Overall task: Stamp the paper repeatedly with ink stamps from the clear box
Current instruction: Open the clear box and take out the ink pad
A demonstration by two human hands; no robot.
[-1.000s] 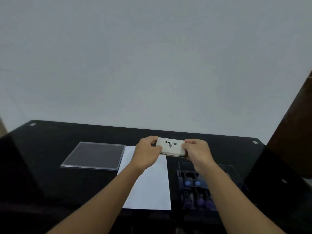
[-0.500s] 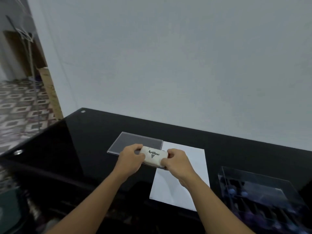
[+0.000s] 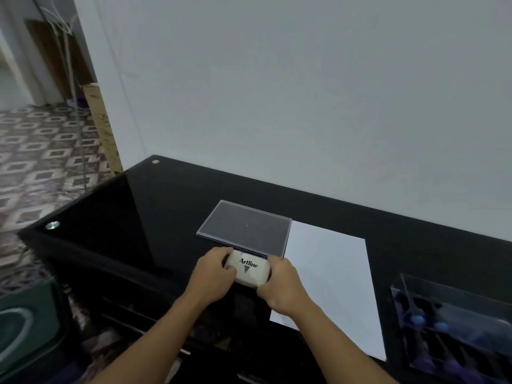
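A white ink pad case (image 3: 247, 268) marked "Artline" is held between both hands, low over the black table just left of the paper. My left hand (image 3: 212, 275) grips its left end and my right hand (image 3: 282, 285) grips its right end. The case lid looks closed. A white sheet of paper (image 3: 329, 278) lies flat on the table, blank where visible. The clear box (image 3: 454, 325) stands at the right edge and holds several stamps with blue and purple handles.
A flat clear lid (image 3: 245, 225) lies on the black glass table (image 3: 155, 206), just behind the ink pad and touching the paper's left edge. A grey wall runs along the table's back. Patterned floor and a doorway show at the left.
Both hands have carried the ink pad from above the paper's top down and left to the table in front of the clear lid. The camera view has swung left.
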